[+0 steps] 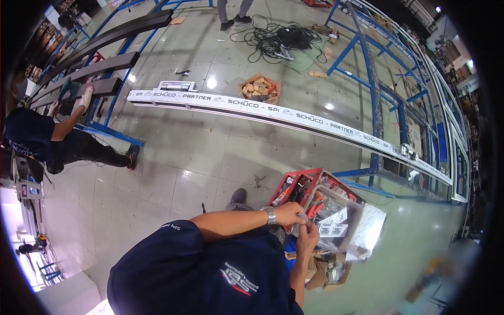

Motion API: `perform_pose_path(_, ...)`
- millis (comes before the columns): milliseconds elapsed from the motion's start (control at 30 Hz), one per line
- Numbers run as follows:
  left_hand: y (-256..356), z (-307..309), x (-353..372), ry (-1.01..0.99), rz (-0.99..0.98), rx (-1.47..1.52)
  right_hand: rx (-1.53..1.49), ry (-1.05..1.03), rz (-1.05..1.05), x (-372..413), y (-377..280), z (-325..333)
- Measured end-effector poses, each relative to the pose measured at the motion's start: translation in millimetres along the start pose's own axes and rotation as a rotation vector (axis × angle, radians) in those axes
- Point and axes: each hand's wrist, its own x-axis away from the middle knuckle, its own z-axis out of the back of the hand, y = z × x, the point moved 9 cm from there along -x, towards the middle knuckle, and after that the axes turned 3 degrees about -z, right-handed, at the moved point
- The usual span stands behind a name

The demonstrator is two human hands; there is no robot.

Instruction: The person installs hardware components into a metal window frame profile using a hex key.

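Note:
My left hand (pixel 289 213), with a metal watch (pixel 271 215) at the wrist, meets my right hand (pixel 307 239) in front of my chest. The fingers of both are pinched together around something small, which I cannot make out. Both hands are above the near side of a red tool cart (pixel 294 173). Inside the cart lie orange-red handled tools (pixel 316 205) and small white packages (pixel 333 229). A cloudy plastic sheet (pixel 362 231) covers its right side.
A long aluminium profile with printed white film (pixel 252 106) spans the floor ahead. Blue stands (pixel 344 55) hold frames at right. A gloved co-worker (pixel 39 131) is at dark profiles (pixel 113 62) on the left. Beyond lie a box of wood blocks (pixel 258 88) and coiled cables (pixel 294 39).

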Motion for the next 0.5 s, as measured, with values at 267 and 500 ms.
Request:
perform_pose_path(267,13,-28,-31,0.028,-0.295,0.067,-0.492,-0.167,-0.391,-8,46,15)
perform_pose_path(500,116,-56,-27,0.078,-0.566,-0.663,-0.516,-0.087,-0.209,-20,77,58)
